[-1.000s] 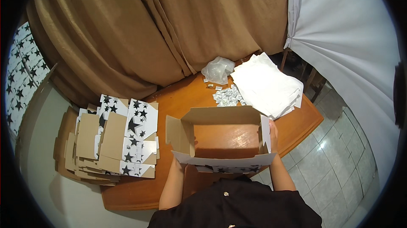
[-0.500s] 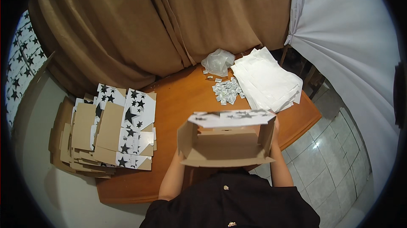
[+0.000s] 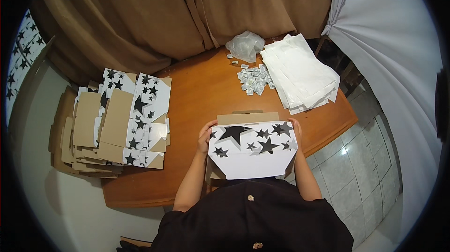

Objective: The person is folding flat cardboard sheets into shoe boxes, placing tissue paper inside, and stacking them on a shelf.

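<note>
Close to my body I hold a cardboard box (image 3: 253, 146) between both hands. Its white face with black stars is turned up toward me, and a brown flap sticks out along its far side. My left hand (image 3: 205, 136) grips the box's far left corner, fingers curled round the edge. At the far right corner, my right hand (image 3: 296, 129) is closed on the side; some of its fingers are hidden behind the cardboard. The box's inside cannot be seen.
Flat star-printed cardboard pieces (image 3: 133, 121) are stacked on the left of the wooden table (image 3: 197, 83). At the back right lie small sachets (image 3: 255, 79), a clear plastic bag (image 3: 245, 46) and a pile of white paper sheets (image 3: 300, 71). Brown curtains (image 3: 253, 3) hang behind.
The box has tipped, so its open inside has turned out of sight and its starred face now shows. Both hands have come into view at its far corners.
</note>
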`<state>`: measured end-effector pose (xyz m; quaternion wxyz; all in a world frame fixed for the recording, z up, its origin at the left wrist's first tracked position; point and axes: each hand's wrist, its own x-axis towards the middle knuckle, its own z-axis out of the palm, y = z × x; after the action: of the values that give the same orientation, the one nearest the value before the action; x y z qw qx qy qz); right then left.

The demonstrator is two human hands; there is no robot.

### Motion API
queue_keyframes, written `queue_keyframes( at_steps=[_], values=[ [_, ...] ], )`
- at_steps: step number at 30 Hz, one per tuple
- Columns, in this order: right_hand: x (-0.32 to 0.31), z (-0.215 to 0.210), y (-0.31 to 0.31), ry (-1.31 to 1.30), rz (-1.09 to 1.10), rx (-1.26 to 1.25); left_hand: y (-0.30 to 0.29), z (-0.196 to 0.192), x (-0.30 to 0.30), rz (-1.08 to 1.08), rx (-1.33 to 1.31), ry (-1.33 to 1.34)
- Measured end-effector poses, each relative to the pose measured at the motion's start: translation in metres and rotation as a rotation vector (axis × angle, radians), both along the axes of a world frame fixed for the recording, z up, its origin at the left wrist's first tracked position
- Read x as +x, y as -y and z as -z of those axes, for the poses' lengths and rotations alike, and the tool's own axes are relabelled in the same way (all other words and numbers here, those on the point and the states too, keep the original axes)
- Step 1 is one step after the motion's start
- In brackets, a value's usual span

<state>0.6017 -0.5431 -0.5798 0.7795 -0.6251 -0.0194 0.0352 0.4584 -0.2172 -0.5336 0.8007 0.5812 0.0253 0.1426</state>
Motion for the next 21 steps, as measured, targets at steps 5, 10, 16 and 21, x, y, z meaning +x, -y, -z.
queue_keyframes(
  at_steps=[5,10,16,21],
  values=[
    [0.041,0.042,0.007,-0.01,0.01,-0.048,0.004,0.006,0.028,-0.086,-0.046,-0.075],
    [0.037,0.01,-0.016,-0.14,-0.178,0.372,-0.014,0.014,0.049,-0.058,-0.108,-0.32],
    [0.061,0.025,-0.001,-0.153,-0.135,0.215,-0.005,0.012,0.074,-0.086,-0.302,-0.622],
    [0.061,0.014,-0.003,0.151,0.018,-0.639,0.001,0.016,0.06,-0.181,-0.232,-0.712]
  ],
)
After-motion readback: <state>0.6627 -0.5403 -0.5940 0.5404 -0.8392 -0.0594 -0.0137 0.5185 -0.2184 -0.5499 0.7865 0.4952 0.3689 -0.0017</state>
